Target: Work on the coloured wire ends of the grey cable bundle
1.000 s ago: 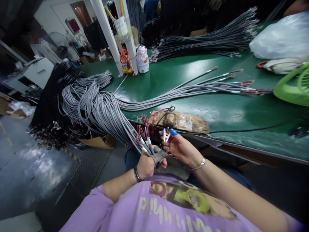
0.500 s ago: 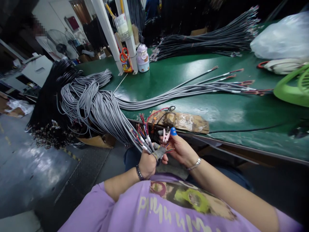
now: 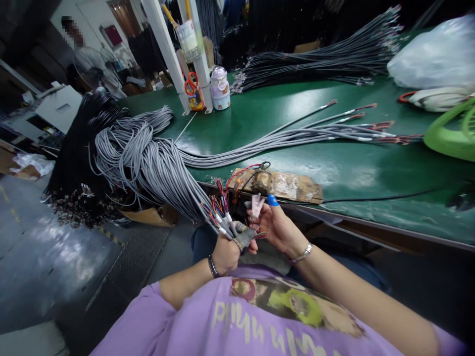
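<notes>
Grey cables [image 3: 163,173], stripped ends fanning coloured wires, are bunched in the left hand [image 3: 226,252], its fingers mostly hidden by them. Just beside it, the right hand [image 3: 276,227] pinches a blurred pink clip [image 3: 257,203]. Beyond both runs the green bench [image 3: 334,173] edge; a pen cup [image 3: 187,42] hangs farther back.

A green counter [image 3: 297,106] carries a dark cable bundle [image 3: 319,59] at its far edge; a lilac jar [image 3: 220,89] and orange scissors [image 3: 192,84] stand by a white post [image 3: 166,49]; right, a white plastic bag [image 3: 438,54] above a green fan [image 3: 454,133]; brown cardboard [image 3: 282,184] lies at the near edge.
</notes>
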The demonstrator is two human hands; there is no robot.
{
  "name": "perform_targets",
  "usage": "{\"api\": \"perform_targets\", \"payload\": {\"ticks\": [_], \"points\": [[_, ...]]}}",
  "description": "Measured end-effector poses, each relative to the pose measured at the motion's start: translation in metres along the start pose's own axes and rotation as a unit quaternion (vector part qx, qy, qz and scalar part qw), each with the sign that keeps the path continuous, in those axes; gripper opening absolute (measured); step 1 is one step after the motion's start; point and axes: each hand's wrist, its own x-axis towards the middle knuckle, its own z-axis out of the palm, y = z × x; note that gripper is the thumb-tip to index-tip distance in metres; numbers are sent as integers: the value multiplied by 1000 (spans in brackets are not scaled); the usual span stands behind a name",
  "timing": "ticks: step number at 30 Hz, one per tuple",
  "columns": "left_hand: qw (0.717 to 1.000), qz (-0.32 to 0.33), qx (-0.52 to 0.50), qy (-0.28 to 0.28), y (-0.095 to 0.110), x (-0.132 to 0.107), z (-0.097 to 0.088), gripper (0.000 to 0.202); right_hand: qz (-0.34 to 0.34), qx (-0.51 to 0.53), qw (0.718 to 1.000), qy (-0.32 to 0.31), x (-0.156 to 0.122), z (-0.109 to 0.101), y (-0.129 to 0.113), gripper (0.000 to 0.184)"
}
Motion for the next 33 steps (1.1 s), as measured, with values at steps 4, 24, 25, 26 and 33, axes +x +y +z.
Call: {"api": "perform_targets", "payload": {"ticks": [4,24,25,26,33], "points": [[1000,16,-7,-1,-1,-1,-1,41,21,-3,1000,-9,0,-1,-8,36],[980,-90,127,-123,1,8,-3,34,-47,-409,898,-157,-31,-2,-25,16],[980,-98,124,-120,1,9,-4,35,-54,-420,893,-155,-31,-3,-25,16],[981,-100,122,-114,1,9,-5,36,-57,-425,890,-153,-32,-3,-25,17],[994,-42,85,-55,-4,7,-6,41,-52,-367,924,-97,-44,-11,-26,29]]}}
